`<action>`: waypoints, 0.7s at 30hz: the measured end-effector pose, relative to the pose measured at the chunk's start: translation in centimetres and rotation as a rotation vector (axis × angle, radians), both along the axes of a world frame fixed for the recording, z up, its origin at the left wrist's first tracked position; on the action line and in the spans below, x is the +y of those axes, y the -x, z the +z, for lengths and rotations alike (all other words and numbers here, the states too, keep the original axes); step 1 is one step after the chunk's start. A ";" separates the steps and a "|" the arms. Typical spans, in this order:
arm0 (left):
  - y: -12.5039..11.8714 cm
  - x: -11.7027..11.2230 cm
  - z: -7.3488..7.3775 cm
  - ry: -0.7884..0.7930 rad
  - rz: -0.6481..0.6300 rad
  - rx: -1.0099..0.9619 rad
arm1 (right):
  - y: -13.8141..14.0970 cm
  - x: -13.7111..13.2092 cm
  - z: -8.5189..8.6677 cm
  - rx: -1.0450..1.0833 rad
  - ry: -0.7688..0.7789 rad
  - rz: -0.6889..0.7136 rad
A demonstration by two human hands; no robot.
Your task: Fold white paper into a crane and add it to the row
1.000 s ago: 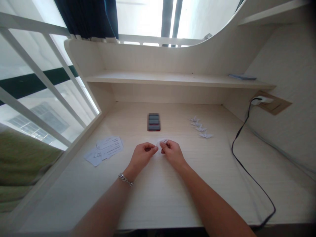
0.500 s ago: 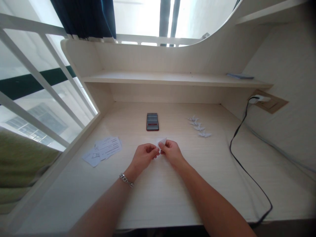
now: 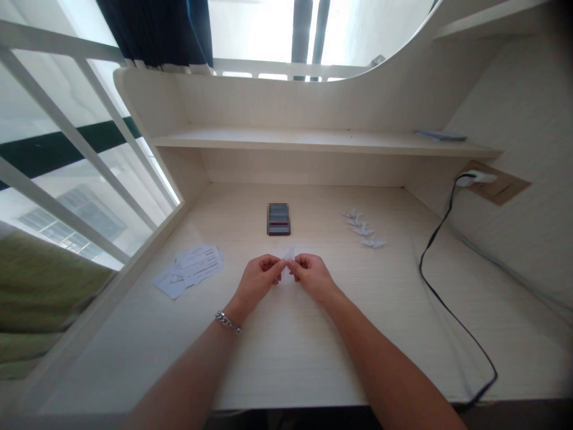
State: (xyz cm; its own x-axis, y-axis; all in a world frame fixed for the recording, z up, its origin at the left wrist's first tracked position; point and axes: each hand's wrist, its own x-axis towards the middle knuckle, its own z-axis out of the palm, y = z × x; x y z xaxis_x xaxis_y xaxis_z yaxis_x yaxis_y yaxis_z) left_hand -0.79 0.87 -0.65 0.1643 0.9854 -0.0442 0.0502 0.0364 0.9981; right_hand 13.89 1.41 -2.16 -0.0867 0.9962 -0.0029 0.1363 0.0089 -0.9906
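A small folded piece of white paper is pinched between both of my hands just above the pale wooden desk. My left hand, a metal bracelet on its wrist, has its fingers closed on the paper's left side. My right hand is closed on its right side. The two hands nearly touch at the fingertips. A dark phone lies flat on the desk just beyond them.
Several small folded paper figures sit in a row at the right rear. Printed slips of paper lie to the left. A black cable runs from a wall socket over the desk's right side. A shelf spans the back.
The paper has been turned between the fingertips and now points up as a narrower shape. Both hands stay in the same spot on the desk.
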 end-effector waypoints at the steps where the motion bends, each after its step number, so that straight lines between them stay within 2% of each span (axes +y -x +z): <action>1: 0.0 0.1 -0.1 -0.014 -0.006 0.017 | 0.0 -0.1 0.1 -0.037 -0.008 0.003; 4: 0.0 0.2 -0.5 -0.040 0.000 0.017 | 0.2 -0.2 0.4 -0.050 0.010 -0.016; 9: 0.1 0.2 -0.7 0.003 0.043 -0.086 | 0.4 -0.1 -0.3 0.085 0.064 0.000; 14: 0.1 0.1 -0.3 0.071 0.032 -0.073 | -0.1 0.2 -0.5 0.009 0.015 0.019; 21: 0.3 0.2 -0.6 -0.037 0.052 -0.025 | 0.4 -0.1 0.3 0.126 0.087 0.012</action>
State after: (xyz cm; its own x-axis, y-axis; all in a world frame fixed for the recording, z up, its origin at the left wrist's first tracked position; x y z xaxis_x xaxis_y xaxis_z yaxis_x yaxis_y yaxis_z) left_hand -1.12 1.09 -1.27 0.1131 0.9936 -0.0046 0.0244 0.0018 0.9997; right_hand 13.48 1.28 -1.84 -0.1033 0.9916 -0.0780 0.0117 -0.0772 -0.9970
